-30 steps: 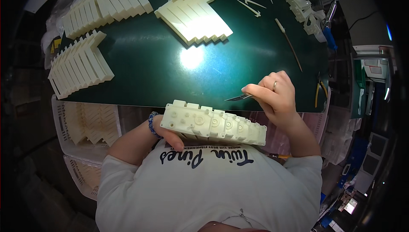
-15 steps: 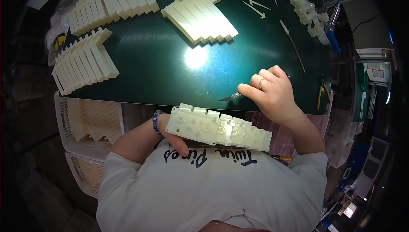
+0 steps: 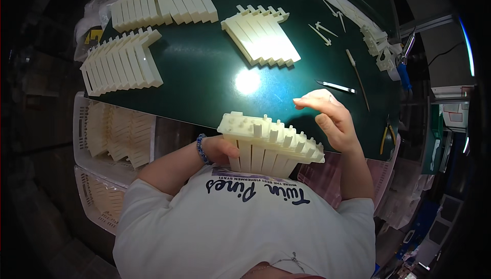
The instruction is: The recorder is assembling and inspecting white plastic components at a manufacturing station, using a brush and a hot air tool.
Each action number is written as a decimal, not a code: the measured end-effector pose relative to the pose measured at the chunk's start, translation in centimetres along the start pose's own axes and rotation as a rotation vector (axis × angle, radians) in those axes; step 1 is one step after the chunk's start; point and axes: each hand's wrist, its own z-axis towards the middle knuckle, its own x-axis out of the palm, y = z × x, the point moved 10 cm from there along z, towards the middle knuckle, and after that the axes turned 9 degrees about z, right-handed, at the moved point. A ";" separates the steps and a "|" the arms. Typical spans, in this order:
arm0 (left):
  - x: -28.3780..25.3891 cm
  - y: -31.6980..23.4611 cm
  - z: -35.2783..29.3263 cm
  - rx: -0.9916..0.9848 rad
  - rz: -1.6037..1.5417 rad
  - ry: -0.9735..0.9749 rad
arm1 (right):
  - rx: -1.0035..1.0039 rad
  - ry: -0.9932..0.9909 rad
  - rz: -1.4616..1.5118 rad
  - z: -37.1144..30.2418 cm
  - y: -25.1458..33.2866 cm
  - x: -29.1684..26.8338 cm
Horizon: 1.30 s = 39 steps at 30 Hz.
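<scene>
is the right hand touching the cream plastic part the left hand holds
Apart: the head view shows green tabletop between the right hand and the cream plastic part.

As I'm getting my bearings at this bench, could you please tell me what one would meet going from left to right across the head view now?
Upper white basket, blue bracelet, left hand, cream ribbed part in its grip, right hand, yellow-handled tool, blue-handled tool.
</scene>
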 end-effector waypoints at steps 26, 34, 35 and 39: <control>-2.6 -16.6 -8.5 0.922 -0.043 -0.301 | 0.015 -0.561 -0.302 3.5 -5.5 -6.1; -5.6 -17.6 -7.4 0.939 -0.101 -0.435 | 0.025 -0.267 -0.962 14.3 -6.1 1.1; -5.9 -17.6 -7.5 0.943 -0.113 -0.461 | 0.135 -0.194 -0.861 14.9 -7.7 1.3; -6.8 -17.7 -7.8 0.949 -0.100 -0.507 | 0.053 -0.122 -0.855 13.6 -7.7 0.6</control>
